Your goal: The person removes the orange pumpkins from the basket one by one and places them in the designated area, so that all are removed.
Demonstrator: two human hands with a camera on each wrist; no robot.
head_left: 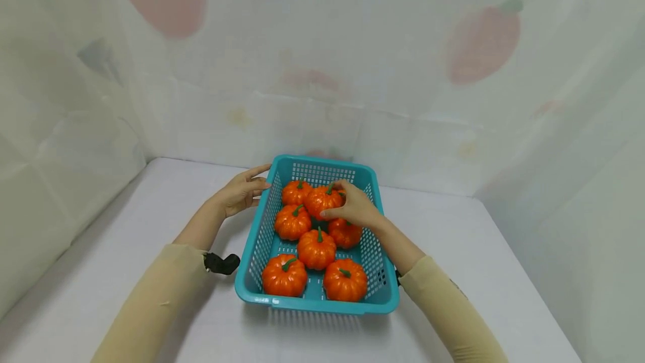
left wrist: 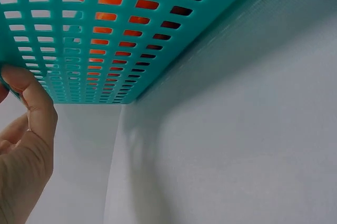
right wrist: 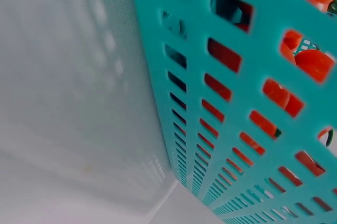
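A teal plastic basket [head_left: 254,262] with slotted walls stands on the table, holding several small orange pumpkins with green stems. My left hand [head_left: 241,190] grips its left rim near the far corner; in the left wrist view, the thumb [left wrist: 39,103] lies against the outer wall. Over the right wall reaches my right hand [head_left: 356,206], whose thumb and fingers curve round a pumpkin [head_left: 321,200] raised slightly above its neighbours. Below that hand sits another pumpkin [head_left: 345,234], partly covered. The right wrist view shows the slotted wall [right wrist: 195,103] with pumpkins behind it, the hand hidden.
Two pumpkins [head_left: 284,276] [head_left: 345,280] lie at the basket's near end, and one [head_left: 316,249] in its middle. White cloth covers the table [head_left: 443,240]. A pale curtain [head_left: 353,71] with faded fruit prints hangs behind and along both sides.
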